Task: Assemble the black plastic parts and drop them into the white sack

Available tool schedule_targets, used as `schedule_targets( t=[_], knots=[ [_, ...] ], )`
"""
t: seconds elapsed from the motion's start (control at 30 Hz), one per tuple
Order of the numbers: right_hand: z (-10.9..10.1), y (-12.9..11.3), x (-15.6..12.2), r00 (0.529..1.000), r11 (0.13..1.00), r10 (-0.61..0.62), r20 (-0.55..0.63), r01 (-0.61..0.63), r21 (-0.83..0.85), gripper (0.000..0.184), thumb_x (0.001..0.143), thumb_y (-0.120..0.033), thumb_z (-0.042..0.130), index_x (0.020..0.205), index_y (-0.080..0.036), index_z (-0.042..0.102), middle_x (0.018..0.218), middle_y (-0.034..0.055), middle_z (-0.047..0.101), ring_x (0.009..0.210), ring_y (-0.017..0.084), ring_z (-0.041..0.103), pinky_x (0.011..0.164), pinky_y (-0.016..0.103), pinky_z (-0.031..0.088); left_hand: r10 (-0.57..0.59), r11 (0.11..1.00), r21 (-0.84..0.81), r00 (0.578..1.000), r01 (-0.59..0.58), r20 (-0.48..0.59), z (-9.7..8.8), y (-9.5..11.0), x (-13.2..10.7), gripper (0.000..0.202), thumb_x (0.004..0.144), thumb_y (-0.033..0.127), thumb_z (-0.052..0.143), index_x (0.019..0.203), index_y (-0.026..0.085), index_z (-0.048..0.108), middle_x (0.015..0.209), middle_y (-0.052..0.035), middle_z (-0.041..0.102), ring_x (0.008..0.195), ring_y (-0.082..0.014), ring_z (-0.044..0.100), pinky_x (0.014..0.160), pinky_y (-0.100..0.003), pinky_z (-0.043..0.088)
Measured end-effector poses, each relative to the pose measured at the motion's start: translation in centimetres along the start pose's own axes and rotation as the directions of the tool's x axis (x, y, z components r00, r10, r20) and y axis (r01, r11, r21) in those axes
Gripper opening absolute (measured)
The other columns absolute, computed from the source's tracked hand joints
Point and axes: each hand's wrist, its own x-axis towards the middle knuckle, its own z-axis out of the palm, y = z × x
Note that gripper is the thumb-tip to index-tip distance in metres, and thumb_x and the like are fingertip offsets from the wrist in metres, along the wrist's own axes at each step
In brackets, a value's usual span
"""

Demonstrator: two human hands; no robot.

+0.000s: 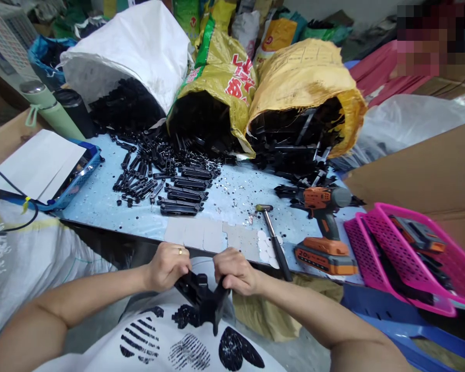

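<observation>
Both hands meet close to my chest, below the near edge of the table. My left hand, with a ring on one finger, is closed on the left end of a black plastic part. My right hand is closed on its right end. The part is made of bars that cross and angle down toward my shirt. On the light blue table lie several assembled black pieces in a row and loose small black parts.
Three open sacks of black parts lie at the back: white, yellow-green, yellow. A hammer and orange cordless drill lie right. Pink baskets stand far right, a blue tray with paper left, flasks behind.
</observation>
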Motion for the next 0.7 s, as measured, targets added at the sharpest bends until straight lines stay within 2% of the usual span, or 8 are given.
schedule_targets(
  t=[0.13, 0.2, 0.3, 0.4, 0.47, 0.57, 0.63, 0.7],
  knots=[
    [4.6, 0.3, -0.3, 0.981, 0.981, -0.029, -0.19, 0.064, 0.182, 0.048, 0.096, -0.05, 0.019, 0.065, -0.022, 0.044, 0.047, 0.0, 0.044, 0.043, 0.013, 0.043, 0.046, 0.028, 0.036, -0.038, 0.982, -0.188, 0.998, 0.027, -0.057, 1.0, 2.0, -0.5, 0.061, 0.096, 0.047, 0.011, 0.063, 0.02, 0.054, 0.052, -0.0037, 0.051, 0.05, -0.0146, 0.048, 0.052, -0.029, 0.039],
    [7.3, 1.6, -0.2, 0.922, 0.989, -0.022, -0.388, 0.078, 0.129, 0.052, 0.092, -0.058, 0.011, 0.078, -0.023, 0.048, 0.057, 0.0031, 0.049, 0.052, 0.016, 0.05, 0.052, 0.031, 0.043, -0.041, 0.973, -0.231, 0.978, -0.007, -0.205, 2.0, 2.4, -0.4, 0.061, 0.096, 0.05, 0.011, 0.067, 0.02, 0.055, 0.055, -0.0045, 0.054, 0.053, -0.015, 0.052, 0.054, -0.03, 0.043],
    [10.5, 3.8, 1.5, 0.714, 0.98, 0.089, -0.695, -0.185, -0.065, 0.063, 0.086, -0.065, 0.004, 0.121, -0.025, 0.037, 0.098, 0.0148, 0.053, 0.09, 0.026, 0.058, 0.071, 0.044, 0.05, -0.049, 0.992, -0.123, 0.921, 0.001, -0.387, 3.6, 2.8, -0.3, 0.064, 0.094, 0.055, 0.01, 0.088, 0.019, 0.063, 0.078, -0.0106, 0.064, 0.077, -0.0201, 0.061, 0.069, -0.035, 0.05],
    [11.4, 5.9, 3.7, 0.545, 0.942, 0.151, -0.825, -0.333, -0.048, 0.056, 0.089, -0.05, -0.003, 0.139, -0.027, 0.008, 0.133, 0.0179, 0.035, 0.123, 0.028, 0.043, 0.089, 0.052, 0.045, 0.032, 0.998, 0.056, 0.944, -0.014, -0.327, 4.8, 2.0, -0.7, 0.077, 0.09, 0.061, 0.002, 0.116, 0.017, 0.06, 0.099, -0.0148, 0.066, 0.107, -0.0256, 0.057, 0.087, -0.041, 0.048],
    [10.1, 6.9, 4.0, 0.571, 0.941, 0.143, -0.808, -0.332, -0.068, 0.053, 0.091, -0.045, -0.002, 0.14, -0.027, 0.006, 0.14, 0.0161, 0.028, 0.131, 0.027, 0.036, 0.095, 0.054, 0.041, 0.082, 0.976, 0.214, 0.966, -0.029, -0.246, 5.0, 0.0, -1.2, 0.085, 0.085, 0.069, 0.002, 0.124, 0.016, 0.057, 0.1, -0.0156, 0.066, 0.107, -0.0269, 0.057, 0.087, -0.041, 0.048],
    [4.9, 7.2, 0.9, 0.61, 0.841, 0.153, -0.777, -0.493, -0.221, 0.055, 0.092, -0.049, 0.025, 0.14, -0.024, 0.016, 0.142, 0.0163, 0.029, 0.136, 0.029, 0.028, 0.104, 0.057, 0.031, 0.002, 0.876, 0.479, 0.993, 0.054, -0.116, 4.0, -4.9, -1.8, 0.086, 0.078, 0.079, 0.022, 0.125, 0.016, 0.057, 0.101, -0.0164, 0.066, 0.099, -0.028, 0.06, 0.086, -0.041, 0.048],
    [0.1, 6.3, -3.4, 0.492, 0.662, 0.162, -0.855, -0.697, -0.276, 0.059, 0.089, -0.048, 0.038, 0.139, -0.02, 0.022, 0.14, 0.0191, 0.03, 0.136, 0.031, 0.025, 0.106, 0.058, 0.026, -0.108, 0.799, 0.594, 0.994, 0.098, -0.018, 2.8, -8.2, -1.7, 0.074, 0.082, 0.071, 0.034, 0.126, 0.017, 0.057, 0.113, -0.0174, 0.063, 0.112, -0.0302, 0.055, 0.097, -0.044, 0.042],
    [-5.1, 4.9, -8.5, 0.305, 0.4, 0.1, -0.947, -0.884, -0.243, 0.068, 0.086, -0.051, 0.043, 0.139, -0.013, 0.024, 0.14, 0.0243, 0.029, 0.136, 0.036, 0.023, 0.103, 0.062, 0.026, -0.203, 0.734, 0.665, 0.979, 0.141, 0.016, 2.0, -10.3, -1.1, 0.064, 0.087, 0.06, 0.04, 0.134, 0.016, 0.049, 0.135, -0.0179, 0.049, 0.13, -0.0316, 0.039, 0.108, -0.049, 0.028]
  ],
)
